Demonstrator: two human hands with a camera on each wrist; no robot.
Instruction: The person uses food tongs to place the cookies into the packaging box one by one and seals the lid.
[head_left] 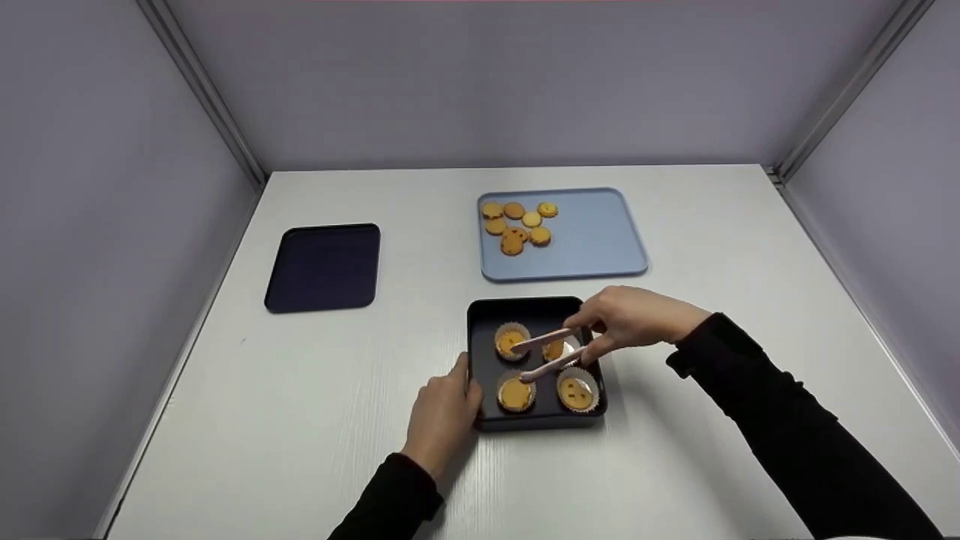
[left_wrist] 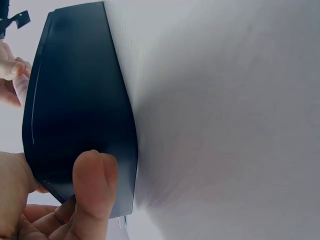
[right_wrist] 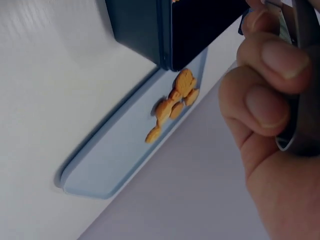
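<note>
I'd squeeze gently on the tongs (head_left: 549, 340) that right hand (head_left: 634, 315) grips, while the left hand (head_left: 441, 416) holds the tin (head_left: 525, 309) still

It looks to me like a small walled booth, the kind a lab or studio sets up, though I can't tell what building it sits in. A plain grey back panel (head_left: 480, 82), a left panel (head_left: 97, 225) and a right panel (head_left: 892, 195) close in three sides, with metal-looking strips (head_left: 202, 90) at the corners. The white tabletop (head_left: 300, 412) nearly fills the floor plan; only the cookies (head_left: 512, 244) and paper cups (head_left: 577, 391) lend a kitchen note.
</note>
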